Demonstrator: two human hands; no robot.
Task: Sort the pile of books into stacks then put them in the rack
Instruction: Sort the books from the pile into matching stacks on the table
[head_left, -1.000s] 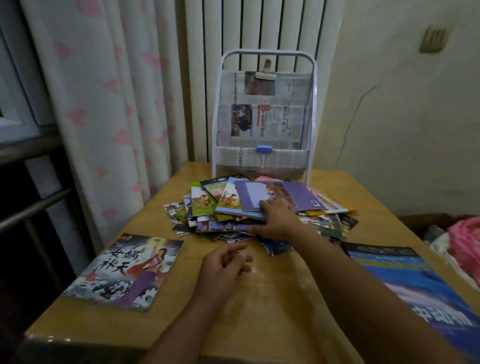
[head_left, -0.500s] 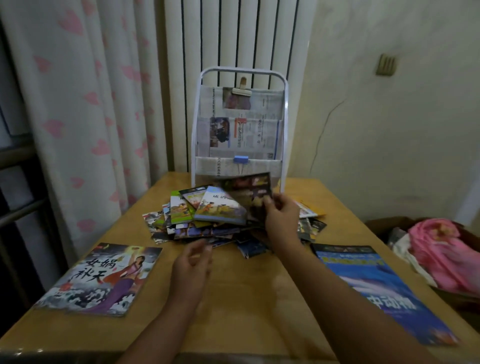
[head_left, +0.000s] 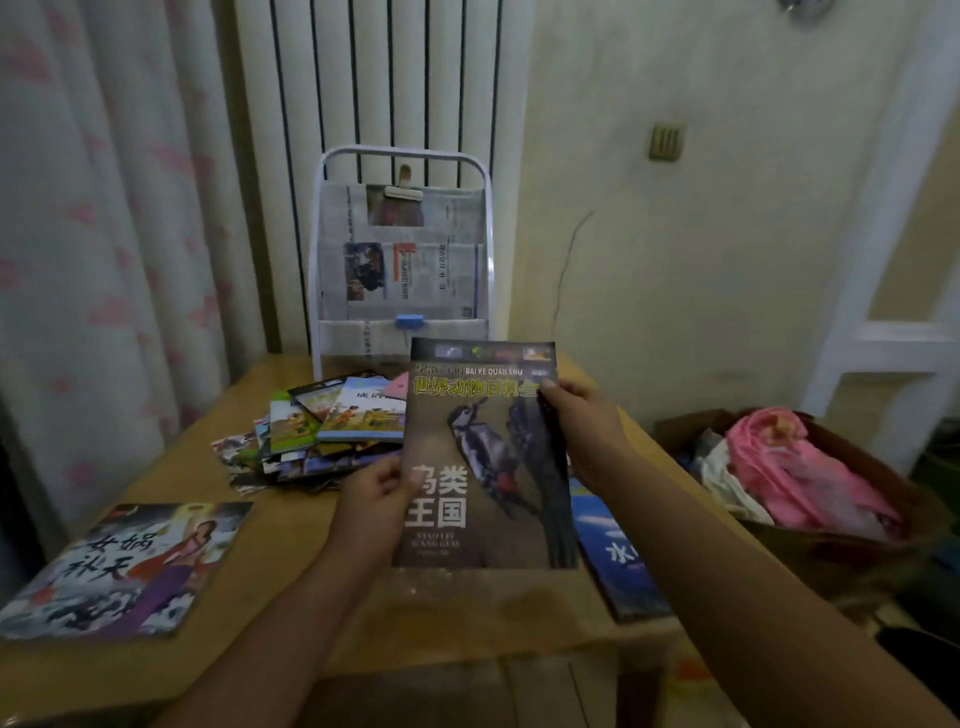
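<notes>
Now I'd keep both hands pinching the bird book (head_left: 485, 457), left hand (head_left: 376, 499) low, right hand (head_left: 584, 421) high, then lay it squarely on the blue book (head_left: 618, 561) lower right.

place: a home, likely a bedroom or living room | signs: heart-print curtain (head_left: 104, 260), white radiator (head_left: 384, 83), wooden table (head_left: 467, 623), box of crumpled clothes (head_left: 800, 483), cracked plaster wall (head_left: 675, 286)
</notes>
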